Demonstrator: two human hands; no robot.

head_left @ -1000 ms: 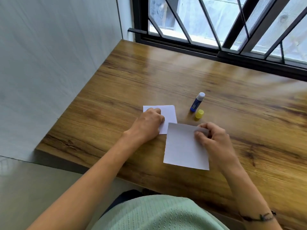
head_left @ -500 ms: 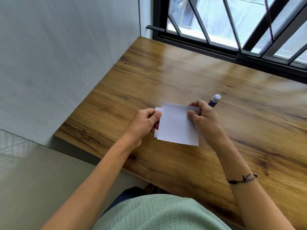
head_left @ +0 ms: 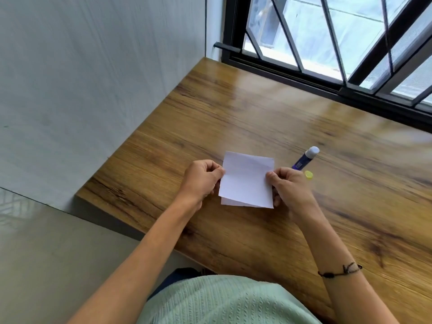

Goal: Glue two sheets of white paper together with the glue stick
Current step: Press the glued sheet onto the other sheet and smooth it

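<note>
Two white paper sheets lie stacked on the wooden table (head_left: 233,108). The upper sheet (head_left: 247,178) covers nearly all of the lower sheet (head_left: 228,202), whose edge peeks out at the bottom left. My left hand (head_left: 202,180) pinches the stack's left edge with curled fingers. My right hand (head_left: 288,187) pinches the right edge. Behind my right hand lies the blue glue stick (head_left: 304,160), uncapped, white tip pointing away. Its yellow cap (head_left: 309,174) sits beside it.
A grey wall (head_left: 81,78) borders the table's left side. A black-framed barred window (head_left: 327,54) runs along the far edge. The table's front edge crosses near my forearms, with the floor (head_left: 35,242) below left.
My right hand carried the loose sheet left and laid it over the other sheet. Both hands now pinch the stack's opposite edges. The camera view also shifted.
</note>
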